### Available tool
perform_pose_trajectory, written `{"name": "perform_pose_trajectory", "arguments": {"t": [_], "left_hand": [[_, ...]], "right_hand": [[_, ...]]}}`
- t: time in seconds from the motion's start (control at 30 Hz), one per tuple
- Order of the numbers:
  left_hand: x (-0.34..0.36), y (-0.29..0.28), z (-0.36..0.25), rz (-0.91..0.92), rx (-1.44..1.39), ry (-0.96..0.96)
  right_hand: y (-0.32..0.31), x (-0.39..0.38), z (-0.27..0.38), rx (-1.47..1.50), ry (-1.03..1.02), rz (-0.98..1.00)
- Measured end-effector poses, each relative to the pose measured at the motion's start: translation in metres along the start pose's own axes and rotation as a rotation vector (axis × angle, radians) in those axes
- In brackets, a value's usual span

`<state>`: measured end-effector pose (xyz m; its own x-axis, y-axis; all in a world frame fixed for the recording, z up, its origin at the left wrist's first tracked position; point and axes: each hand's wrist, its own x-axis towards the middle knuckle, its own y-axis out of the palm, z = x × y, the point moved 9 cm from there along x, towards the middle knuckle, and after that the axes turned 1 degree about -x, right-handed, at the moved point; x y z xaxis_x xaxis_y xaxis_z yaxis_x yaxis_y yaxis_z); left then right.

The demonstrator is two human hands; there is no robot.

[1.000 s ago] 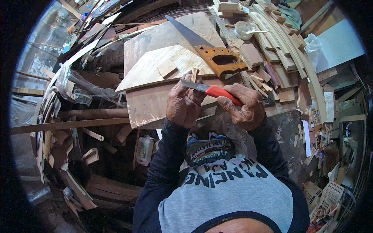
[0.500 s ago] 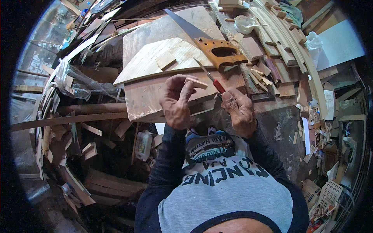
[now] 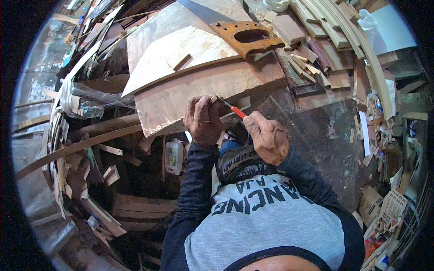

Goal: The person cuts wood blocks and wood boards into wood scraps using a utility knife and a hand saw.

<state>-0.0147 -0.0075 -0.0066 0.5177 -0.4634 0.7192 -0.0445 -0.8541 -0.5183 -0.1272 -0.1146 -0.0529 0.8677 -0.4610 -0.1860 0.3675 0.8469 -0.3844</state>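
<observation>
My left hand (image 3: 202,119) is closed around a small piece of wood (image 3: 214,98), mostly hidden by the fingers, at the near edge of a thick wooden board (image 3: 149,110). In my right hand (image 3: 269,140) is a slim red-handled knife (image 3: 238,112), its thin metal blade pointing up and left. The blade's tip meets the end of the wood piece beside my left fingertips. Beyond my hands, a pale angled wooden panel (image 3: 149,67) lies on the board with a small wooden block (image 3: 178,59) on it. A handsaw (image 3: 244,38) with a brown wooden handle rests at the panel's right.
Stacked wood strips (image 3: 332,31) and offcuts (image 3: 305,61) lie at the right. A long curved strip (image 3: 81,147) runs across the left side above scattered scraps. A clear plastic container (image 3: 173,156) sits below the board. A cardboard box (image 3: 370,202) stands at lower right.
The knife has come left and down, its tip now at the wood piece. My left hand has turned, so the piece shows less. The view has shifted slightly.
</observation>
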Motion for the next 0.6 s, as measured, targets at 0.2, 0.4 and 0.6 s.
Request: {"name": "perform_pose_trajectory", "arguments": {"t": [0.2, 0.4, 0.6], "left_hand": [[-0.002, 0.009, -0.001, 0.086, 0.146, -0.004], [-0.001, 0.014, 0.004, 0.124, 0.146, -0.047], [0.001, 0.013, 0.001, 0.097, 0.174, 0.020]], "right_hand": [[0.001, 0.003, -0.012, -0.113, 0.003, -0.025], [0.006, 0.007, -0.015, -0.095, 0.017, -0.008], [0.004, 0.013, -0.009, -0.201, 0.027, 0.021]]}}
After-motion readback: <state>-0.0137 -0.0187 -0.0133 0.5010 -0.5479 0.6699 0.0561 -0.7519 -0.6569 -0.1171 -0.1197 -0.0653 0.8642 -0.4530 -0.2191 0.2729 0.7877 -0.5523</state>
